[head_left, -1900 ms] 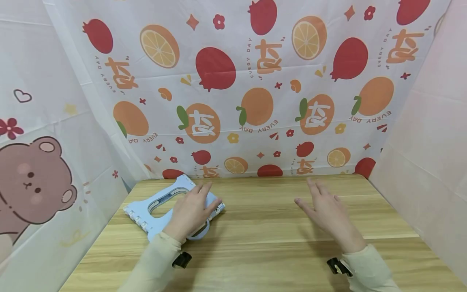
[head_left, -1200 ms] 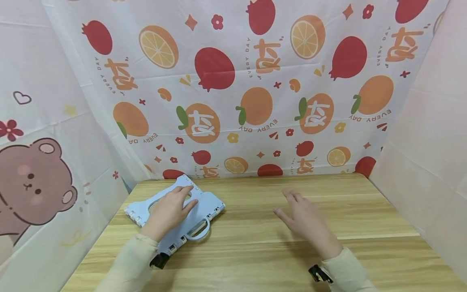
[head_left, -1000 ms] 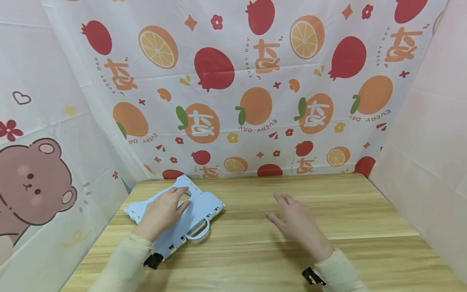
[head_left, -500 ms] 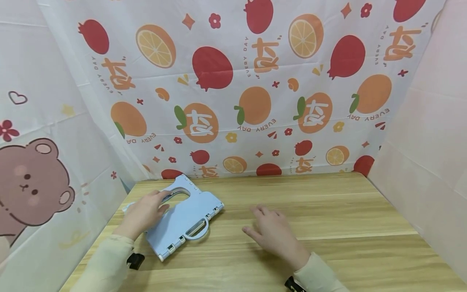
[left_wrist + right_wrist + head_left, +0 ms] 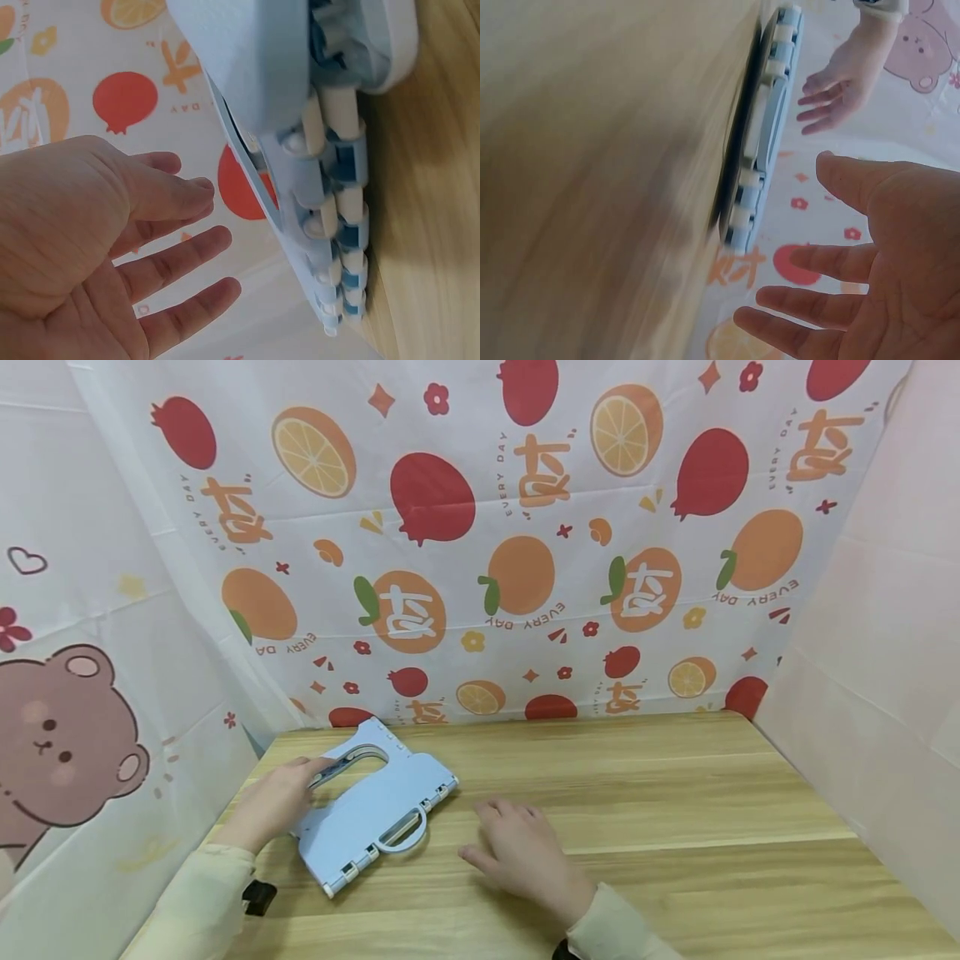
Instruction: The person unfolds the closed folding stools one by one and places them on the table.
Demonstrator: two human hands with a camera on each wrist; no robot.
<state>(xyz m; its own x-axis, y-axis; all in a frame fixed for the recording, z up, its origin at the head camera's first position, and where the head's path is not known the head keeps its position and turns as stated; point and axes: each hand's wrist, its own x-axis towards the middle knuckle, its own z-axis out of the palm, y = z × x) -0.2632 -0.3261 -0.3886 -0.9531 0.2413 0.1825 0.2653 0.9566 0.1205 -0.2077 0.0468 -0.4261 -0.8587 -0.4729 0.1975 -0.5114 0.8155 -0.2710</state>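
Note:
A light-blue plastic folding step stool (image 5: 375,806), folded flat, lies on the left part of the wooden table. Its oval cut-out faces the back, and a looped carry handle (image 5: 408,843) sticks out at its near right edge. My left hand (image 5: 272,802) hovers at the stool's left end, fingers spread and holding nothing. In the left wrist view the hand (image 5: 82,232) is beside the stool's hinged edge (image 5: 330,210), with a gap between them. My right hand (image 5: 521,856) is over the table, right of the carry handle. Its fingers (image 5: 817,304) are extended and grip nothing.
The wood-grain table (image 5: 675,827) reaches to a fruit-printed cloth (image 5: 480,568) hanging behind it. White sheets stand on both sides, the left one bearing a bear print (image 5: 67,735). Black straps (image 5: 259,897) are on the wrists.
My left hand has drawn leftward across the stool to its left end. My right hand has moved left and nearer, toward the carry handle. The stool has stayed in place.

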